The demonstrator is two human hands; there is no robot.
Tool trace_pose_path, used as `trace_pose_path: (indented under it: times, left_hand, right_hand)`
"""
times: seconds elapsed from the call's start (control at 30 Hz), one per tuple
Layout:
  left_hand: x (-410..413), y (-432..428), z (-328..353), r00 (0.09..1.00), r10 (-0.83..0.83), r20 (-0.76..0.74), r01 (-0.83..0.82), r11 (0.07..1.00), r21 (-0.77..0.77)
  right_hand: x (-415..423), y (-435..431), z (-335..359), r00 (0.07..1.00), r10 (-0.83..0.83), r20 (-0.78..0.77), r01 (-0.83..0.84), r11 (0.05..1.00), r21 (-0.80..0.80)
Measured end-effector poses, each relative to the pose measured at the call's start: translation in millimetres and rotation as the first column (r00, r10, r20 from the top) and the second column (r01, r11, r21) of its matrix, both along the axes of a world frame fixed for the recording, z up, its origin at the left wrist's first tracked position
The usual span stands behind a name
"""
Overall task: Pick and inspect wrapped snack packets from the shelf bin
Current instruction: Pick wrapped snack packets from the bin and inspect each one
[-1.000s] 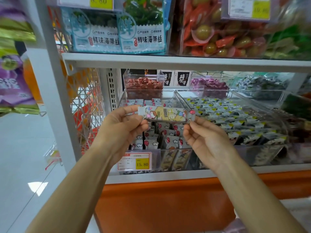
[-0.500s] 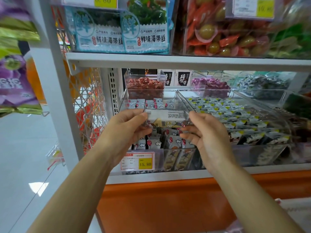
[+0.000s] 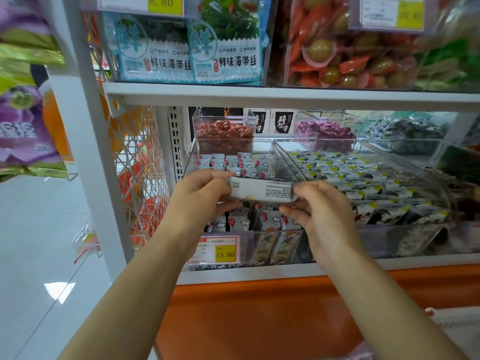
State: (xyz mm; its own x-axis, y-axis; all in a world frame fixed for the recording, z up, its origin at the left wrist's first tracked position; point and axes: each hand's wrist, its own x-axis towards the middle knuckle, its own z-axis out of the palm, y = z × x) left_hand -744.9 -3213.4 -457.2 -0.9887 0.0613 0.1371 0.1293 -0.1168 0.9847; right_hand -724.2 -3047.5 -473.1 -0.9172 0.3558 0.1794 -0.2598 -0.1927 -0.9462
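A long wrapped snack packet (image 3: 261, 190) is held level in front of the clear shelf bin (image 3: 272, 236). Its white back with small printed text faces me. My left hand (image 3: 201, 196) pinches the packet's left end and my right hand (image 3: 320, 213) pinches its right end. Under the packet the bin holds several small packets with red and white cloud prints (image 3: 235, 222).
A yellow price tag (image 3: 225, 253) reading 15.80 hangs on the bin's front. To the right stands another clear bin (image 3: 426, 235) of black, white and yellow packets. Small boxes of red and purple sweets stand behind. An upper shelf (image 3: 285, 96) carries seaweed packs. The floor lies at left.
The packet has been turned over: its yellow cartoon front faced me a second ago, and its white printed back faces me. Both hands sank slightly toward the bin.
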Motion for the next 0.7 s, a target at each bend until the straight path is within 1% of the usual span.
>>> trace_pose_path:
  times: [0.07, 0.13, 0.2, 0.3, 0.43, 0.5, 0.57, 0.7]
  left_hand:
    - [0, 1, -1, 0.997, 0.067, -0.041, -0.069, 0.996, -0.049]
    - [0, 0, -1, 0.993, 0.096, -0.07, -0.099, 0.994, -0.038]
    - [-1, -2, 0, 0.995, 0.083, -0.05, -0.082, 0.997, 0.013]
    - [-1, -6, 0, 0.998, 0.055, 0.013, -0.056, 0.993, 0.105]
    - [-1, -8, -1, 0.999, 0.039, 0.039, -0.044, 0.986, 0.16]
    - [-1, -8, -1, 0.998, 0.045, 0.036, -0.05, 0.986, 0.161]
    - [-2, -8, -1, 0.999, 0.043, 0.03, -0.048, 0.986, 0.157]
    - [-2, -9, -1, 0.999, 0.031, 0.041, -0.037, 0.986, 0.165]
  right_hand:
    - [2, -2, 1, 1.0, 0.031, 0.003, -0.031, 0.999, -0.007]
    - [2, -3, 2, 0.998, 0.063, 0.006, -0.063, 0.996, -0.065]
    - [2, -1, 4, 0.995, 0.097, 0.015, -0.093, 0.98, -0.176]
    - [1, 2, 5, 0.986, 0.164, 0.018, -0.149, 0.931, -0.333]
    - [0, 5, 4, 0.966, 0.259, 0.013, -0.229, 0.874, -0.428]
    - [-1, 5, 3, 0.96, 0.282, 0.004, -0.252, 0.866, -0.433]
    - [-1, 5, 2, 0.963, 0.271, -0.013, -0.253, 0.883, -0.395]
    - [0, 3, 2, 0.985, 0.168, -0.051, -0.175, 0.949, -0.264]
